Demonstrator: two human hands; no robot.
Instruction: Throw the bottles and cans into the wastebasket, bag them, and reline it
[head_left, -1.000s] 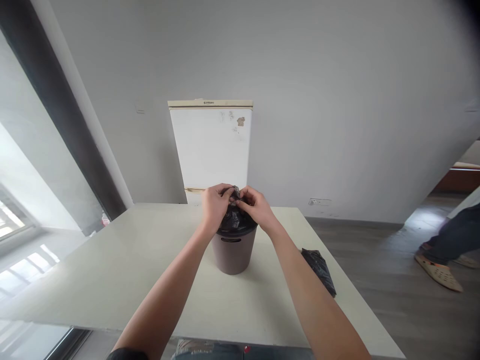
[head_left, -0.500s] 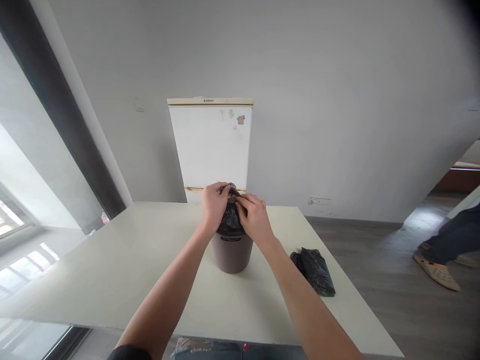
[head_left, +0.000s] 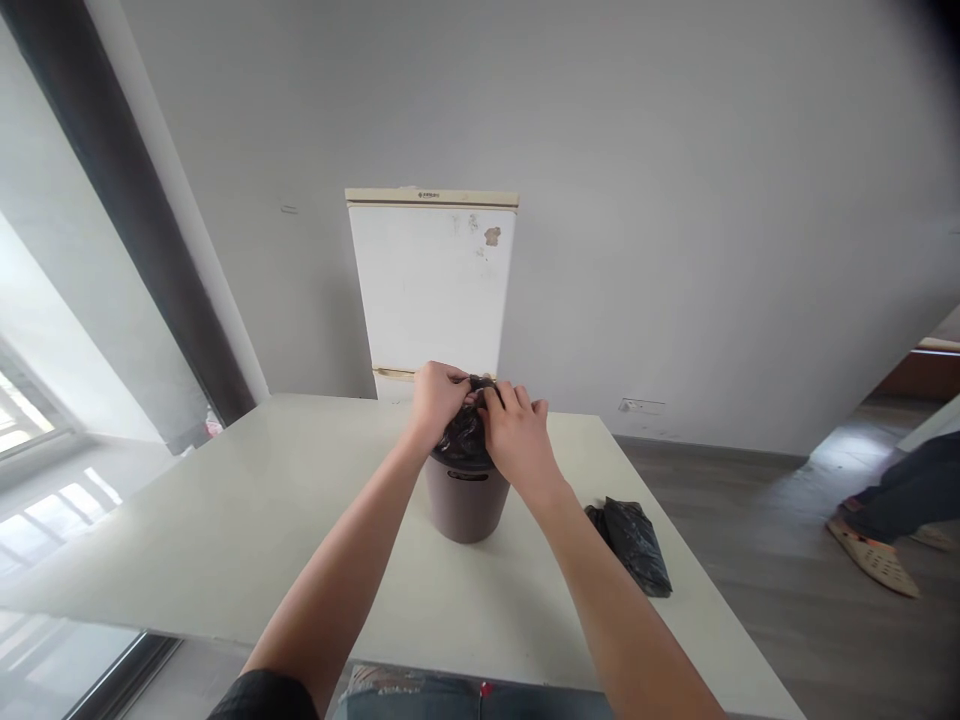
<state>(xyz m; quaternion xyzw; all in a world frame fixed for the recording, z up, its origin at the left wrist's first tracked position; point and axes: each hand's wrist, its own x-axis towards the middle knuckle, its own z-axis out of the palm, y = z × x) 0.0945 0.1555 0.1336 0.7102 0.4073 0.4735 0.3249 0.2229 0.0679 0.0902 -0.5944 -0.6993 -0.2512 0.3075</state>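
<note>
A brown-grey trash can (head_left: 466,508) stands upright on the pale table. Black plastic of a garbage bag (head_left: 463,435) bulges up out of its top. My left hand (head_left: 437,402) is closed, pinching the gathered bag above the can's rim on the left. On the right side, my right hand (head_left: 517,430) grips the same bag with bent fingers. Both hands are close together, and the exact hold of the fingertips is partly hidden. A folded bundle of black garbage bags (head_left: 636,545) lies on the table to the right of my right forearm.
The pale table (head_left: 300,520) spreads out around the can. Behind it stands a white fridge (head_left: 431,290) against a grey wall. At the far right, another person's leg and beige clog (head_left: 874,560) show on the dark floor. A bright window is at left.
Both hands have shifted slightly right in view, still on the bag. The gathered bag top sits a little lower between them. The view has also shifted slightly.
</note>
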